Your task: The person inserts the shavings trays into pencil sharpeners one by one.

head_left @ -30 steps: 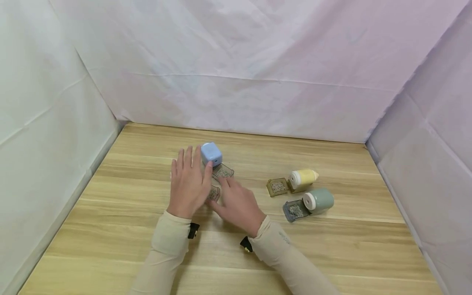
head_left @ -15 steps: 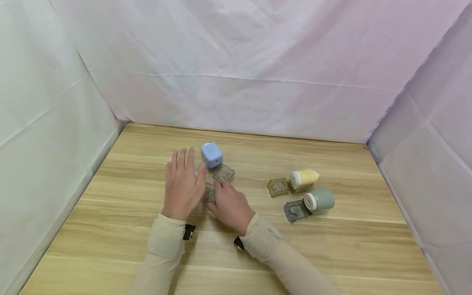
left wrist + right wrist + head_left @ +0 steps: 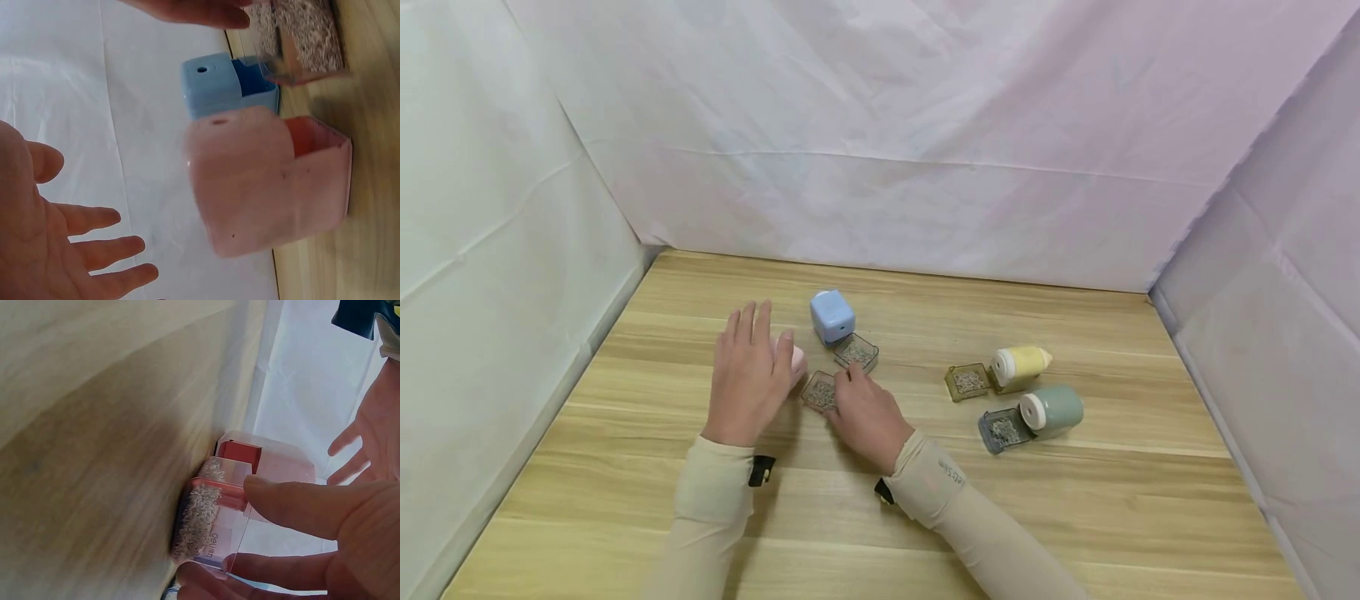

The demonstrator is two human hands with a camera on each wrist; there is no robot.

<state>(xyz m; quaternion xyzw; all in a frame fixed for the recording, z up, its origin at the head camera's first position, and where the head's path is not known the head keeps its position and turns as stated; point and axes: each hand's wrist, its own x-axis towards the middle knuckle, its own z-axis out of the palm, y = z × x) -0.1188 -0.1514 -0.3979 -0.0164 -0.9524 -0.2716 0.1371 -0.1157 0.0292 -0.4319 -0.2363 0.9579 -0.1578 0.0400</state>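
A pink pencil sharpener [image 3: 250, 187] stands on the table with its drawer slot empty, partly hidden by my left hand in the head view. My left hand [image 3: 741, 383] is beside it, fingers straight and apart; the left wrist view shows a gap between hand and sharpener. Between thumb and fingers, my right hand [image 3: 874, 421] pinches the sharpener's clear shavings drawer [image 3: 209, 519], filled with pencil shavings. The drawer is out of the pink body and just in front of its slot. Behind it sits a blue pencil sharpener [image 3: 832, 317] with its own drawer [image 3: 856, 353] pulled out.
To the right lie a yellow pencil sharpener [image 3: 1024, 362] and a green pencil sharpener [image 3: 1056, 407]. Beside them are a yellowish drawer [image 3: 967, 382] and a grey drawer [image 3: 1003, 430], both holding shavings. White cloth walls [image 3: 880, 200] enclose the wooden table [image 3: 1075, 517] on three sides.
My left hand has moved left, uncovering part of the pink sharpener. My right hand has shifted slightly left with the shavings drawer, which now shows more fully. The other sharpeners stay put.
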